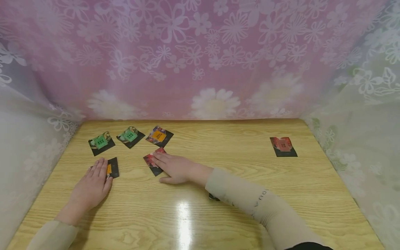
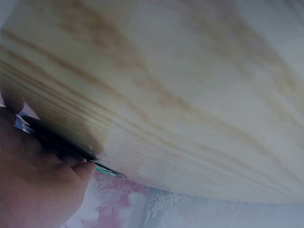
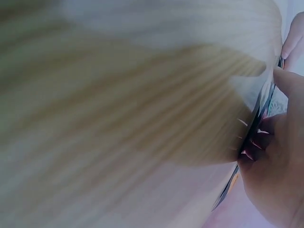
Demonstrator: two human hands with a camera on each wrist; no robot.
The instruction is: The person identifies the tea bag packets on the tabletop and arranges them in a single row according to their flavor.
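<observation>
My left hand [image 1: 90, 187] lies with straight fingers over a small flat black packet [image 1: 114, 168] with an orange label, covering its left part. Further right, my right hand [image 1: 176, 169] rests its extended fingers on a red and black packet [image 1: 155, 169], thumb spread toward me. The left wrist view has that hand [image 2: 42, 185] along the dark edge of its packet [image 2: 57, 137]. In the right wrist view, fingers press on the thin packet [image 3: 251, 128] at the table surface.
Behind the hands lie two green-labelled packets [image 1: 100, 142] and an orange-labelled one [image 1: 160, 136]. A red packet [image 1: 283, 146] sits far right. A dark corner of something [image 1: 214, 197] shows under the right sleeve. Floral curtains [image 1: 215, 62] hang around the wooden table [image 1: 234, 139].
</observation>
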